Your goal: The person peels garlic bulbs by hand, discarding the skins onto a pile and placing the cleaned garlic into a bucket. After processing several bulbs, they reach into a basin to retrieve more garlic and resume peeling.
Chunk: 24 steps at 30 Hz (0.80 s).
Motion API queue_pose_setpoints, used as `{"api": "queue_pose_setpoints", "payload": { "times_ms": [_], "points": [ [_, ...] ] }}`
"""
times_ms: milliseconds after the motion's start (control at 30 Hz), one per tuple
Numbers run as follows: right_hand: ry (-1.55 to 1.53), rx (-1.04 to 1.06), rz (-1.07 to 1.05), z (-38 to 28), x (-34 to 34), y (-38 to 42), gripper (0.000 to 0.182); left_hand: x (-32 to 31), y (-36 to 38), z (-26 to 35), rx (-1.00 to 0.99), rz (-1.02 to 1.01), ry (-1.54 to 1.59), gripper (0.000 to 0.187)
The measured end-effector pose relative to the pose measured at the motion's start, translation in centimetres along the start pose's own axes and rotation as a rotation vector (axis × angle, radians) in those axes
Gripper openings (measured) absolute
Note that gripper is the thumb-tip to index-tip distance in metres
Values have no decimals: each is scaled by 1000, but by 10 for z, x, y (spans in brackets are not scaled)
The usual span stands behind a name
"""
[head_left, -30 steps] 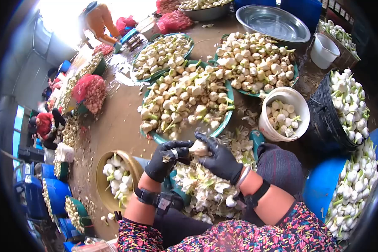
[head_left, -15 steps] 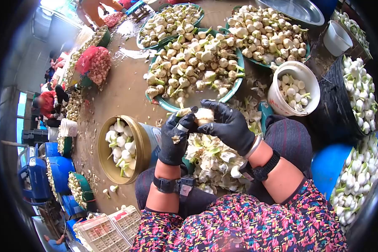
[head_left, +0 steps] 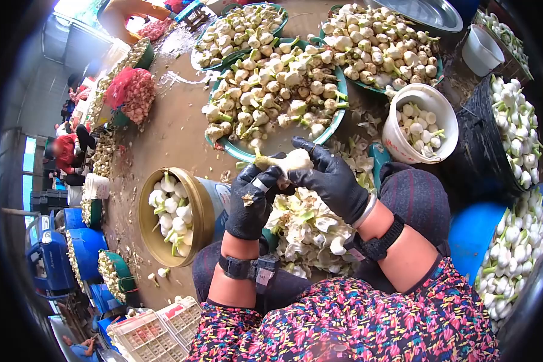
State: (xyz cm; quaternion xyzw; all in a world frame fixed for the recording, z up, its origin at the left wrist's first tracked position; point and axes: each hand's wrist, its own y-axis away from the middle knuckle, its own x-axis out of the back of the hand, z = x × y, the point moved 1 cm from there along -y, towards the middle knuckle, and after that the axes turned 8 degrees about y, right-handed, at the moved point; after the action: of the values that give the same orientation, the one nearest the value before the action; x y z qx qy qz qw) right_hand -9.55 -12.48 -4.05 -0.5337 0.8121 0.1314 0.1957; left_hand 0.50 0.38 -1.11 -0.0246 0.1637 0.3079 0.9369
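A pale garlic bulb (head_left: 298, 159) with its stem pointing left is held between my two black-gloved hands. My left hand (head_left: 248, 202) is closed around the stem side, with a white band on one finger. My right hand (head_left: 338, 186) grips the bulb from the right, thumb below and index finger raised over it. Below my hands lies a heap of garlic peelings (head_left: 311, 226). Just beyond them stands a wide green-rimmed basin (head_left: 342, 90) of unpeeled garlic bulbs.
To the left, a gold-rimmed bucket (head_left: 204, 211) holds cleaned bulbs. On the right stand a white bucket (head_left: 394, 137) with bulbs, a black tub (head_left: 473, 139) and a blue tub (head_left: 467, 241). A plastic crate (head_left: 142, 338) lies lower left. A person in red (head_left: 65, 151) sits far left.
The garlic bulb has turned in my hands, so its side and stem now show. My right index finger has lifted slightly. The view has shifted a little.
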Motion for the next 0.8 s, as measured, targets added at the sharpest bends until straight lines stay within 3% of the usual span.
{"api": "queue_pose_setpoints", "payload": {
  "times_ms": [133,233,267,367,400,433,467,500,533,567,667,800],
  "points": [
    [168,-68,56,-11,2,3,52,3,0,-2,24,45,178,26],
    [-354,-502,-242,-8,6,5,44,10,1,0,-130,54,-337,22],
    [-264,-546,-315,-11,-1,5,46,14,-2,2,-264,-32,-668,22],
    [-366,-619,-420,-11,-7,10,44,6,3,-5,-209,-9,-555,21],
    [-375,-585,-400,-11,-7,9,45,4,0,-8,-173,-37,-170,28],
    [-385,-549,-379,-12,-8,7,46,6,3,0,-186,12,-485,38],
    [-456,-525,-413,-13,-5,3,47,9,4,2,-188,10,-485,38],
    [-434,-510,-248,-14,-6,4,44,12,4,2,-106,28,-315,40],
    [-449,-479,-239,-13,-3,2,42,16,4,3,-25,43,-146,41],
    [-466,-448,-231,-13,-1,-1,39,21,4,4,136,92,288,41],
    [-466,-408,-131,-12,0,-2,33,21,11,1,211,119,192,44],
    [-451,-431,-211,3,5,-6,41,1,7,4,68,115,114,48]
  ]
}}
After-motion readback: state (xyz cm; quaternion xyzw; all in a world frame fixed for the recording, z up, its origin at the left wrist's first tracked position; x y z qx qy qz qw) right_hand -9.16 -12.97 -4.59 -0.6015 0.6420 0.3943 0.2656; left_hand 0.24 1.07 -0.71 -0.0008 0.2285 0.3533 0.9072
